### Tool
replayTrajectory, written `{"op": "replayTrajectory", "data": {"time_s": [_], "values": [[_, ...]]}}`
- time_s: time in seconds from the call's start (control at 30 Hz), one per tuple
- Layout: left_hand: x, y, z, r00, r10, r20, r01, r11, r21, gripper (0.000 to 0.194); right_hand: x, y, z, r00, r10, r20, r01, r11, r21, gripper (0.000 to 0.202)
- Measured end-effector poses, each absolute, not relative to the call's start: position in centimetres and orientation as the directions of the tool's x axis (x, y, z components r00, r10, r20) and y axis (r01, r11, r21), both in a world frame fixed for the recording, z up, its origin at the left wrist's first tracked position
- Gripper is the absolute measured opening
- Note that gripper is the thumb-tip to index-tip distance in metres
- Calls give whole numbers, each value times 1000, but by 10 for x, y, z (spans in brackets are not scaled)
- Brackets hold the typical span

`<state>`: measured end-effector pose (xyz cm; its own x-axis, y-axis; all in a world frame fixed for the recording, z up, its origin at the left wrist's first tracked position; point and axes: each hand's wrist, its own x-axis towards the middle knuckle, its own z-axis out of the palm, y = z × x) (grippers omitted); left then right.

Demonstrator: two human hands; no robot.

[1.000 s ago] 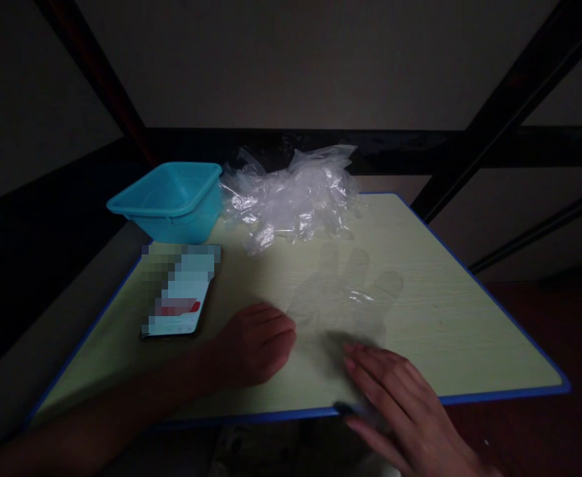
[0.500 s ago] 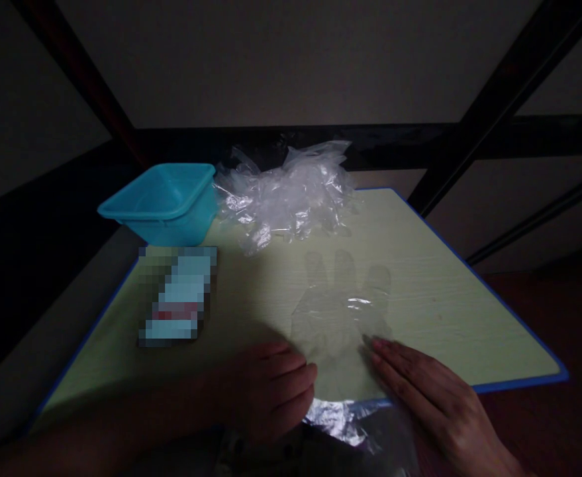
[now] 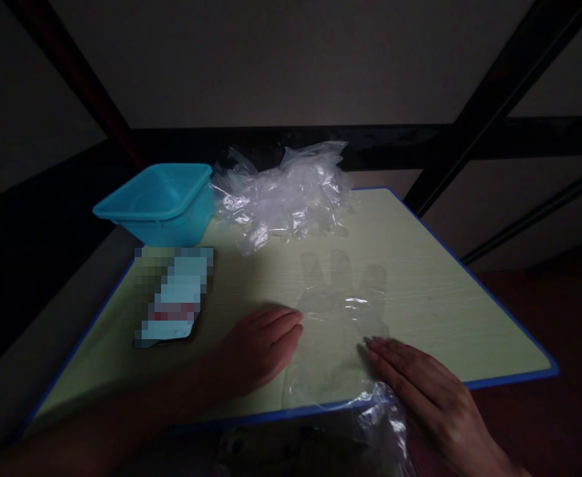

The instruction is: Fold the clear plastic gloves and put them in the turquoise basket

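A clear disposable plastic glove (image 3: 343, 331) lies spread on the table in front of me, its fingers pointing away. Its crumpled cuff hangs over the near edge. My left hand (image 3: 265, 344) is closed, bent fingers together, with the fingertips at the glove's left edge; its thumb is hidden. On the other side, my right hand (image 3: 430, 391) has its fingers pressed together, fingertips closed at the glove's right edge. A heap of similar clear gloves (image 3: 291, 199) lies at the back of the table.
The pale table (image 3: 420, 291) has a blue rim. A turquoise plastic basin (image 3: 166, 212) stands at the back left. In front of it lies a phone-like flat object (image 3: 179, 291), blurred by pixels. Behind the table is a wall with dark bars.
My left hand has moved up and away from the cuff, along the glove's left side. The hanging cuff has shifted and bunched to the right. My right hand has stayed nearly still.
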<state>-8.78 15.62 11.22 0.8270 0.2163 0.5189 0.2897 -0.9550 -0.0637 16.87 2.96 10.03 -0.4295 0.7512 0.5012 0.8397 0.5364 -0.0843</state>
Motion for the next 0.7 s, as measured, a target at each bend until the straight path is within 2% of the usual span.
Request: {"op": "replayTrajectory", "data": {"time_s": [0.27,0.7], "values": [[-86,160,114,828,263,495,315,-949,-22,21,169,31,109,-412,722,556,855,518,-40,28],[-85,162,115,844,269,464,301,-954,7,21,172,29,109,-402,753,521,884,467,8,23]]}}
